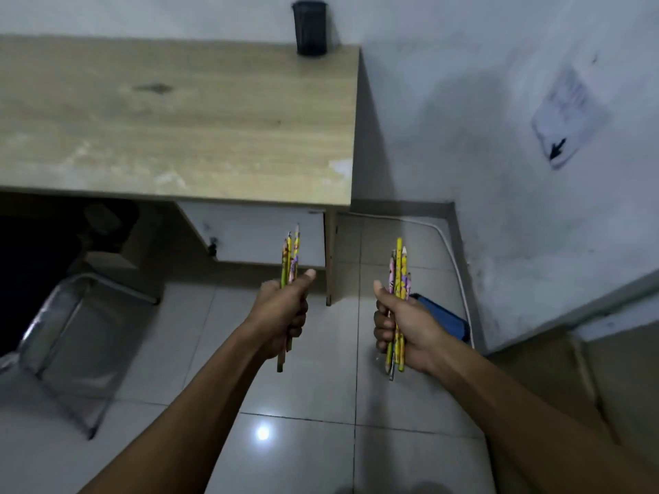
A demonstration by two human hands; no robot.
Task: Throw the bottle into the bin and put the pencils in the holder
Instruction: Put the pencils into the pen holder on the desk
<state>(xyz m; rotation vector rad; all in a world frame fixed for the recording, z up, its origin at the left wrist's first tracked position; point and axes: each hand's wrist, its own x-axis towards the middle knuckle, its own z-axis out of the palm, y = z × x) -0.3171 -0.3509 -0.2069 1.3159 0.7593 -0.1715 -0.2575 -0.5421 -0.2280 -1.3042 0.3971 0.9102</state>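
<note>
Two fistfuls of pencils: left hand clamped on one bunch, right hand on another, held apart. Holder well ahead, on the desk's far corner. Pencil step underway; next, reaching forward to drop both in. No bottle visible.

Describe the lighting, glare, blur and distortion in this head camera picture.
Head view: dim, cool light overall; one round glare spot on the glossy floor tiles; space under the desk nearly black; chair and wall paper smeared by motion blur; wide-angle lens bends the desk edges. Left hand and right hand, each gripping pencils, are fairly sharp; black holder is soft.
</note>
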